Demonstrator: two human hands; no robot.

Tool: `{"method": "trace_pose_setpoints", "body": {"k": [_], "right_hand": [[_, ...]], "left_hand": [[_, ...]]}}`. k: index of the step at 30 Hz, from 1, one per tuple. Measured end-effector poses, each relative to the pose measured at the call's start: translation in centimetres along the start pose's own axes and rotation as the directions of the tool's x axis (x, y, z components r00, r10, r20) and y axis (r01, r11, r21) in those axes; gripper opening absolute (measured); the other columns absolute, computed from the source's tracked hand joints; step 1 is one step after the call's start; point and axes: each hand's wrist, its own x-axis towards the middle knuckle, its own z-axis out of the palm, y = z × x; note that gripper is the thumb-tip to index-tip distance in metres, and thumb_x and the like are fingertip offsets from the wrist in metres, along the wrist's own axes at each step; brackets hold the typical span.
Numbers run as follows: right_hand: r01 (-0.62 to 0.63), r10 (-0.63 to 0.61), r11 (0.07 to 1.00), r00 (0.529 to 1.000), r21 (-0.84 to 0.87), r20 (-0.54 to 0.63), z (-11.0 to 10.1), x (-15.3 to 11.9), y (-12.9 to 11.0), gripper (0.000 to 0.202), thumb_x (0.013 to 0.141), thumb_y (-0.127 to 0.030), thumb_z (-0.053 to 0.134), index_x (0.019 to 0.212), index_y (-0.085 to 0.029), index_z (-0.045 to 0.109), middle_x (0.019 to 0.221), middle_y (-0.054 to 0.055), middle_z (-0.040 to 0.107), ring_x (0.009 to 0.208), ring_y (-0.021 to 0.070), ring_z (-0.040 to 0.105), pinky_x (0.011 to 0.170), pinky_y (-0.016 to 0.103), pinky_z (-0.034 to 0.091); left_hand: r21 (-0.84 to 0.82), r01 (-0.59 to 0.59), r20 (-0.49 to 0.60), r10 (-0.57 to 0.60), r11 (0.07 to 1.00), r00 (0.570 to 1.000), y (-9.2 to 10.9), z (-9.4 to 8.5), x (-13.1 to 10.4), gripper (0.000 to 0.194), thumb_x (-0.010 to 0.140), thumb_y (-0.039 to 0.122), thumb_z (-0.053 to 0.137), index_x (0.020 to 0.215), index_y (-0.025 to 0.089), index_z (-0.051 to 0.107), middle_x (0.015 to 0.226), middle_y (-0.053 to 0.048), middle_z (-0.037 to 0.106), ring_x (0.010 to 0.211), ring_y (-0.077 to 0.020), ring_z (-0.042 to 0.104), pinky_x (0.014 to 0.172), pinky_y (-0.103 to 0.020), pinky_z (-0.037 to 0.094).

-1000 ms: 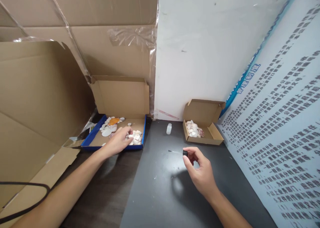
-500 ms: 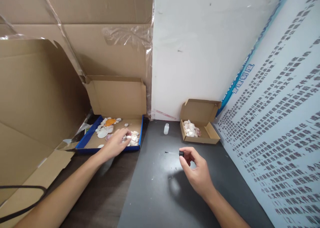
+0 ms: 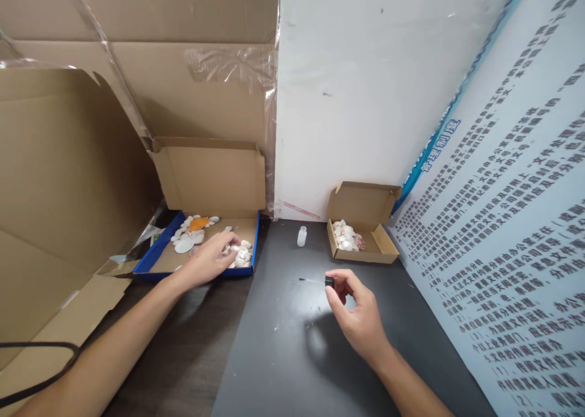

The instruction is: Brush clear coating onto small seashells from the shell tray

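Observation:
My left hand (image 3: 211, 260) is over the right part of a shallow blue-edged cardboard box (image 3: 155, 258). Its fingers bend toward a pile of small white shells (image 3: 243, 256), with thumb and forefinger apart; the fingertips are partly hidden. Above the dark grey tabletop, my right hand (image 3: 356, 301) pinches a black brush cap (image 3: 329, 281) between thumb and fingertips. A thin, clear stem with a dark brush tip extends leftward from the cap. Behind it, a small glass bottle (image 3: 302, 237) of whitish contents stands upright and uncapped.
Flat white shells (image 3: 184, 245) and an orange shell (image 3: 199, 224) lie in the box's left part. A smaller open carton (image 3: 365, 257) at right holds more shells (image 3: 347, 237). Cardboard walls, a white panel and a printed board (image 3: 503, 222) surround the table; a black cable (image 3: 68, 347) curves at left.
My left hand has shifted slightly among the shells, its fingers still bent over the pile. My right hand keeps the brush cap almost still. The whole view has drifted a little.

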Motion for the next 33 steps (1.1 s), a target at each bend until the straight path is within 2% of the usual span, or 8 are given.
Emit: {"method": "trace_pose_setpoints", "body": {"k": [4, 7, 13, 17, 22, 27, 30, 33], "right_hand": [[-0.006, 0.006, 1.000, 1.000, 0.000, 0.012, 0.0, 0.0, 0.2, 0.012, 0.086, -0.022, 0.053, 0.097, -0.020, 0.059, 0.068, -0.003, 0.051, 0.059, 0.0124, 0.049, 0.058, 0.022, 0.043], [-0.009, 0.010, 1.000, 1.000, -0.005, 0.014, 0.0, -0.1, 0.2, 0.012, 0.086, -0.022, 0.054, 0.097, -0.020, 0.058, 0.068, -0.003, 0.051, 0.060, 0.0124, 0.048, 0.059, 0.022, 0.043], [-0.010, 0.010, 1.000, 1.000, -0.007, 0.001, 0.1, 0.0, 0.3, 0.012, 0.086, -0.023, 0.053, 0.096, -0.020, 0.058, 0.068, -0.003, 0.051, 0.059, 0.0123, 0.048, 0.057, 0.022, 0.043], [-0.019, 0.019, 1.000, 1.000, -0.008, 0.002, 0.2, 0.1, 0.4, 0.012, 0.087, -0.023, 0.053, 0.096, -0.020, 0.059, 0.068, -0.003, 0.051, 0.059, 0.0123, 0.048, 0.056, 0.022, 0.043], [-0.008, 0.008, 1.000, 1.000, -0.006, 0.006, 0.1, 0.0, 0.4, 0.012, 0.086, -0.023, 0.053, 0.096, -0.019, 0.059, 0.067, -0.003, 0.051, 0.059, 0.0122, 0.048, 0.057, 0.022, 0.043], [-0.005, 0.005, 1.000, 1.000, 0.006, 0.003, 0.1, 0.0, 0.3, 0.012, 0.086, -0.023, 0.053, 0.097, -0.020, 0.058, 0.067, -0.004, 0.050, 0.059, 0.0121, 0.048, 0.057, 0.022, 0.043], [-0.008, 0.008, 1.000, 1.000, 0.001, 0.007, 0.1, 0.0, 0.3, 0.012, 0.086, -0.023, 0.053, 0.097, -0.020, 0.058, 0.068, -0.003, 0.051, 0.059, 0.0122, 0.048, 0.057, 0.022, 0.043], [-0.007, 0.007, 1.000, 1.000, -0.007, 0.005, 0.2, 0.1, 0.3, 0.012, 0.086, -0.022, 0.053, 0.096, -0.019, 0.059, 0.067, -0.003, 0.051, 0.059, 0.0122, 0.048, 0.057, 0.022, 0.043]], "left_hand": [[-0.029, 0.052, -0.009, -0.053, 0.998, 0.999, -0.9, -0.1, 0.5, 0.019, 0.081, 0.029, 0.045, 0.095, 0.020, 0.053, 0.086, -0.002, 0.058, 0.073, -0.0173, 0.052, 0.068, -0.028, 0.040], [-0.012, 0.025, 0.019, -0.025, 1.000, 1.000, -1.1, -0.1, 0.7, 0.021, 0.079, 0.023, 0.043, 0.096, 0.020, 0.054, 0.088, -0.002, 0.058, 0.076, -0.0179, 0.052, 0.070, -0.029, 0.040], [0.168, -0.087, 0.117, 0.068, 0.982, 0.991, 0.1, -0.2, 0.7, 0.020, 0.075, 0.014, 0.040, 0.086, 0.020, 0.054, 0.092, -0.005, 0.057, 0.091, -0.0227, 0.049, 0.079, -0.034, 0.039], [0.240, -0.093, 0.166, 0.053, 0.966, 0.985, 0.8, -0.3, 0.7, 0.017, 0.074, 0.015, 0.042, 0.085, 0.020, 0.055, 0.092, -0.006, 0.058, 0.089, -0.0243, 0.049, 0.078, -0.035, 0.038], [0.249, -0.079, 0.217, 0.024, 0.965, 0.976, 1.2, -0.6, 0.9, 0.022, 0.078, 0.020, 0.044, 0.094, 0.021, 0.059, 0.098, -0.007, 0.060, 0.093, -0.0264, 0.052, 0.080, -0.036, 0.038], [0.234, -0.100, 0.296, 0.027, 0.967, 0.955, 1.2, -0.9, 1.1, 0.029, 0.078, 0.016, 0.044, 0.102, 0.021, 0.059, 0.103, -0.007, 0.061, 0.097, -0.0261, 0.052, 0.086, -0.037, 0.038], [0.215, -0.095, 0.281, 0.032, 0.972, 0.959, 0.9, -1.0, 1.1, 0.031, 0.075, 0.015, 0.044, 0.102, 0.022, 0.059, 0.101, -0.006, 0.060, 0.096, -0.0254, 0.052, 0.086, -0.036, 0.038], [0.134, -0.082, 0.216, 0.052, 0.988, 0.975, 0.9, -0.9, 1.5, 0.030, 0.074, 0.015, 0.044, 0.101, 0.022, 0.056, 0.095, -0.005, 0.056, 0.091, -0.0228, 0.051, 0.083, -0.034, 0.039]]}}
